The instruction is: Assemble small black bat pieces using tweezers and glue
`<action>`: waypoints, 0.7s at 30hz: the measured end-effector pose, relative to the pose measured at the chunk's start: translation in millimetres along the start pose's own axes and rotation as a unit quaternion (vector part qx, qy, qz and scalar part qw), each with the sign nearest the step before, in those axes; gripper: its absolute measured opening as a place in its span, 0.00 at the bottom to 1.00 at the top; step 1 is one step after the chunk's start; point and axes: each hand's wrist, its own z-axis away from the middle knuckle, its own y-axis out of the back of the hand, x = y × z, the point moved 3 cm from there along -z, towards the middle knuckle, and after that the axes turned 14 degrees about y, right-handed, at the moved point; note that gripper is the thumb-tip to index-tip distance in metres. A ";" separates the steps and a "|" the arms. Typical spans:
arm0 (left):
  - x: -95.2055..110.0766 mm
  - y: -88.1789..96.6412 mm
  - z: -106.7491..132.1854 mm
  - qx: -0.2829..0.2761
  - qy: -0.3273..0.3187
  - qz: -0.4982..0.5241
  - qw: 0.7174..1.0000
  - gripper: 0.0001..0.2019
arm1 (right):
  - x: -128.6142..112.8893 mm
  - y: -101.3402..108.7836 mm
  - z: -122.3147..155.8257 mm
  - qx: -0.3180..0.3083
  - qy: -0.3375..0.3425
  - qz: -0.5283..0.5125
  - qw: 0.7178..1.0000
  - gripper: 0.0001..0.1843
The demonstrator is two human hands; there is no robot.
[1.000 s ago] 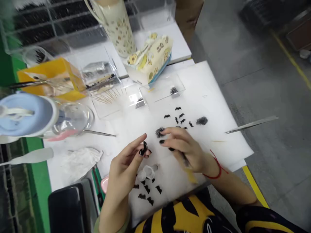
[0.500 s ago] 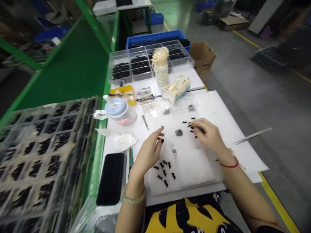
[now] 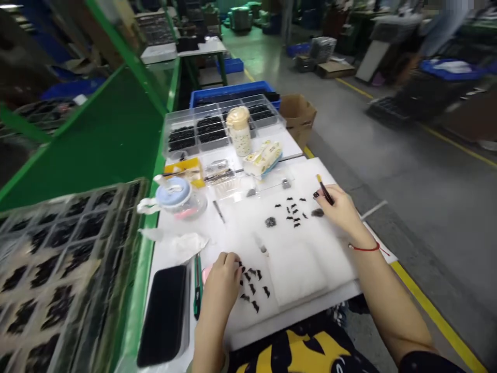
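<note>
My left hand point(image 3: 222, 277) rests knuckles-up on the white pad point(image 3: 303, 269), fingers curled, beside a cluster of small black lash pieces point(image 3: 252, 287). What its fingers hold, if anything, is hidden. My right hand point(image 3: 337, 207) is closed round a thin dark tool with a yellow tip point(image 3: 323, 187), held over the pad's right side. Just left of it lie a dark fuzzy clump point(image 3: 317, 212) and another scatter of black lash pieces point(image 3: 292, 211). A second clump point(image 3: 270, 221) sits mid-pad.
A black phone point(image 3: 163, 311) lies at the near left, a crumpled tissue point(image 3: 182, 243) behind it. Further back stand a blue-lidded jar point(image 3: 174, 194), a patterned flask point(image 3: 239, 132), a tissue pack point(image 3: 263, 158) and clear compartment trays point(image 3: 202, 132). Tweezers point(image 3: 373, 209) overhang the right edge.
The view has swung up and back. My left hand dropped down to the near lash cluster. My right hand moved right and back, lifting the tool's tip.
</note>
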 end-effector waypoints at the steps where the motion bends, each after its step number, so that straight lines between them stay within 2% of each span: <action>1: -1.3 0.0 -1.9 0.001 -0.013 -0.001 1.000 0.06 | -2.6 7.2 12.8 0.010 0.016 -0.032 0.999 0.19; 4: -2.1 2.3 -5.8 0.005 -0.043 -0.001 0.999 0.07 | -12.1 14.3 56.8 0.007 0.056 -0.109 0.992 0.18; 7: 1.6 6.2 -5.6 0.011 -0.057 0.016 0.998 0.05 | -17.0 3.3 90.7 -0.010 0.049 -0.133 0.990 0.16; 10: 5.3 12.0 -5.6 0.015 -0.051 0.042 0.998 0.03 | -16.9 -5.3 105.6 -0.028 0.016 -0.131 0.991 0.14; 13: 7.2 18.9 -12.0 0.006 -0.051 0.070 0.996 0.05 | -14.6 0.1 107.0 -0.037 -0.002 -0.148 0.988 0.12; 17: 11.6 26.3 -30.3 -0.026 -0.063 0.108 0.992 0.07 | 0.9 10.1 101.7 0.035 -0.026 -0.190 0.981 0.14; 21: 22.9 26.2 -45.5 -0.049 -0.071 0.152 0.985 0.11 | 23.9 0.1 99.8 0.147 -0.044 -0.205 0.967 0.16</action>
